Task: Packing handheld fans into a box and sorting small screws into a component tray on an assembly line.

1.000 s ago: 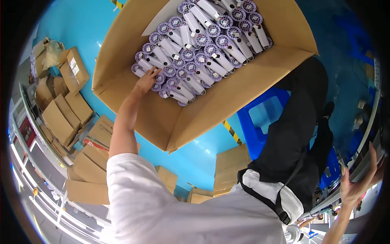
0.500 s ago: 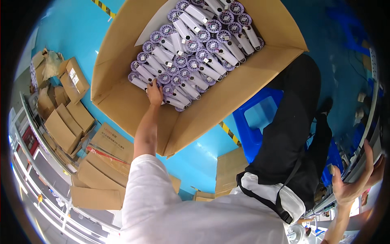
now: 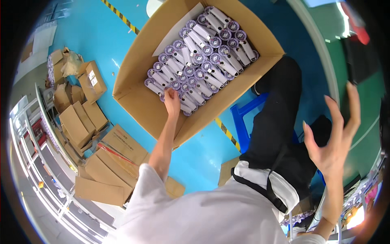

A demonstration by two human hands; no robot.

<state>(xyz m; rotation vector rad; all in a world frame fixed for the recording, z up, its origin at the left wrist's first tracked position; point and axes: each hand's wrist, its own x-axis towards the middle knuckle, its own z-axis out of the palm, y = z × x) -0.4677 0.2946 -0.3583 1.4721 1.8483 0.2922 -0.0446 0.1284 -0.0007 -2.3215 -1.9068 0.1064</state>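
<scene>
A large open cardboard box (image 3: 139,116) holds layers of lavender handheld fans (image 3: 199,57) with round slotted heads, pale handles and thin dark wrist loops. My left hand (image 3: 172,101) reaches over the near wall and touches fans at the near left end of the pile. Its fingers are curled together and point down; what they pinch, if anything, is hidden. Out at the right, my right hand (image 3: 334,151) is raised away from the box, fingers spread and holding nothing, above the edge of a green-topped workbench (image 3: 367,110).
Flattened and opened cartons (image 3: 103,175) lie heaped at the left beside a white metal rack (image 3: 61,203). A blue plastic stool (image 3: 242,122) stands by my leg, right of the box. Yellow-black tape (image 3: 228,134) marks the blue floor.
The view has turned, bringing the green workbench in at the right. My right hand has come further into view, still spread. My left hand remains in the box, fingers more curled.
</scene>
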